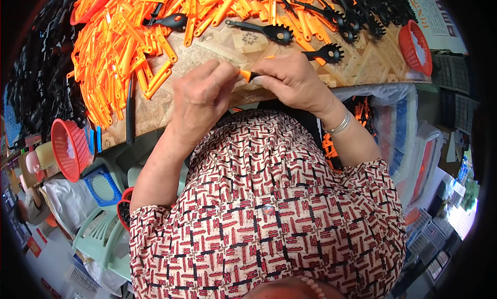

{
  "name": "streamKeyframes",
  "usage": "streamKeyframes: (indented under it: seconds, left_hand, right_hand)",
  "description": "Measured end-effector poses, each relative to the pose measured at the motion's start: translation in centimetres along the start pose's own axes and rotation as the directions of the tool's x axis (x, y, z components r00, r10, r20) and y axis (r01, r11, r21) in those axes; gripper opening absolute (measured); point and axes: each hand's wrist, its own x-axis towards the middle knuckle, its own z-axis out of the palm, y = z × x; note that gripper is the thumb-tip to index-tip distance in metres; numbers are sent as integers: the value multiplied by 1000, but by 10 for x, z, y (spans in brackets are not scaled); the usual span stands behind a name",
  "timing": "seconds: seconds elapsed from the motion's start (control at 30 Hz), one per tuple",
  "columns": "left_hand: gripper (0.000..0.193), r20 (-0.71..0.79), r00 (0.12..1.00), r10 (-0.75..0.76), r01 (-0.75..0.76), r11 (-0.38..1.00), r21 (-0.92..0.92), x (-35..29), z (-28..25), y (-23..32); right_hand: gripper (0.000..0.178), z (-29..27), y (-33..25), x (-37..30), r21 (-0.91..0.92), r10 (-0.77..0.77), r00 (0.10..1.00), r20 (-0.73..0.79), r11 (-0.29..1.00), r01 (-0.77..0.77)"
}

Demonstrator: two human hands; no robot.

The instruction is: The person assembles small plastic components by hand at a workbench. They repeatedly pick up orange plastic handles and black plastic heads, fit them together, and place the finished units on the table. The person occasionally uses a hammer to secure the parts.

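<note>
My left hand (pixel 204 94) is closed round an orange plastic handle (pixel 245 74), most of it hidden in the fist. My right hand (pixel 295 84) grips a black utensil shaft (pixel 253 76), whose end meets the orange piece between the two hands, above the table's near edge. Just past my right knuckles shows a toothed black spaghetti server head (pixel 330 53). Whether it belongs to the gripped shaft I cannot tell. Another black spaghetti server (pixel 266 32) lies on the table beyond both hands.
A large heap of orange handles (pixel 121 55) covers the table's left and far side. More black servers (pixel 357 19) lie at the far right. Red baskets stand at the right edge (pixel 415 47) and lower left (pixel 71 150). A black stick-like piece (pixel 130 112) overhangs the near edge.
</note>
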Motion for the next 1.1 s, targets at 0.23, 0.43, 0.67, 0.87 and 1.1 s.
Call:
streamKeyframes:
  seconds: [0.23,0.43,0.67,0.87,1.1]
  left_hand:
    - [21,169,980,-103,132,977,-170,7,5,-2]
    - [34,-85,994,72,-57,986,158,54,17,-33]
    - [23,-17,988,156,-126,851,510,63,33,-44]
    - [19,-18,997,81,-78,990,118,47,17,-29]
    - [24,-113,993,37,20,884,467,70,15,-73]
  right_hand:
    - [13,-14,-6,-16,-432,-105,994,10,896,99]
    - [24,-76,24,-27,-814,-220,968,-119,580,32]
    - [42,-82,21,-14,-851,-152,964,-218,514,-111]
    - [32,-19,6,15,-785,-263,965,-20,601,148]
    - [22,-19,18,11,-733,-302,931,-206,678,58]
